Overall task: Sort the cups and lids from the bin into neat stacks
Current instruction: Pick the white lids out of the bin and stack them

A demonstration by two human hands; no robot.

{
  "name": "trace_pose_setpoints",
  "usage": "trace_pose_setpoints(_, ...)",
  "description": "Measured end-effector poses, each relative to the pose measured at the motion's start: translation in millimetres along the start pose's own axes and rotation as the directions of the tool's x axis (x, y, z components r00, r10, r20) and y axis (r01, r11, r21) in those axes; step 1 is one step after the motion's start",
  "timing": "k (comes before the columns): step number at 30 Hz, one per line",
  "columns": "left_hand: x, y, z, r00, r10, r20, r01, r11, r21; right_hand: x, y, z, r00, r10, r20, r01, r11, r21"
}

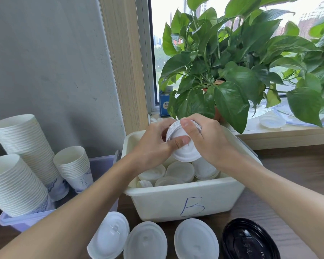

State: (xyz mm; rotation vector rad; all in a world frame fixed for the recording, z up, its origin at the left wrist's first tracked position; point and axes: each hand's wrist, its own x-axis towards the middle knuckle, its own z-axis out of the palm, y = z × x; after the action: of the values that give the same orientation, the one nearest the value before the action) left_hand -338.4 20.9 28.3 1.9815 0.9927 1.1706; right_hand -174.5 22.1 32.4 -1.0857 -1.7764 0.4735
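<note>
2 hands [183, 141] grip white lid stack [181, 146] above bin [176, 195].

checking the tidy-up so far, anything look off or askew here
The cup stacks in the purple tub lean left instead of standing upright. At the front, one black lid sits beside three white lids.

Two bare hands show, the left hand [153, 146] and the right hand [208, 139]. Each thumb ends in a short, trimmed nail: the left thumbnail [184, 140] and the right thumbnail [185, 124]. Back from the fingers, the left forearm [82, 199] and the right forearm [279, 187] are uncovered skin to the edge of view.
</note>
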Motion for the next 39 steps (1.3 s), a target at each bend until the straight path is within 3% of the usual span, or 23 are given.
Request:
trace_pose_setpoints(7, 1.1, 1.8, 1.8, 1.000, -0.011, 0.001, 0.011, 1.000, 0.003, 0.0, -1.7, -0.2, 0.999, -0.010, -0.032, 0.009, 1.000, -0.022)
trace_pose_setpoints(12, 2.0, 0.5, 2.2, 0.990, -0.141, -0.019, 0.139, 0.986, -0.096, 1.6, 1.0, -4.5, 0.992, 0.017, -0.126, -0.005, 0.996, 0.094)
trace_pose_setpoints(20, 0.9, 4.8, 2.5, 0.996, -0.090, -0.030, 0.088, 0.995, -0.047, 3.3, 2.8, -2.0, 0.995, 0.052, -0.084, -0.040, 0.989, 0.145)
trace_pose_setpoints(26, -0.5, 5.5, 1.7, 0.995, -0.102, -0.010, 0.101, 0.994, -0.048, 2.9, 0.5, -0.4, 0.995, 0.074, -0.065, -0.068, 0.993, 0.091)
trace_pose_setpoints(39, -1.3, 10.1, 0.6, 0.995, -0.088, -0.041, 0.088, 0.996, -0.004, 4.8, 4.2, 0.5, 0.996, -0.029, -0.081, 0.026, 0.999, -0.032)
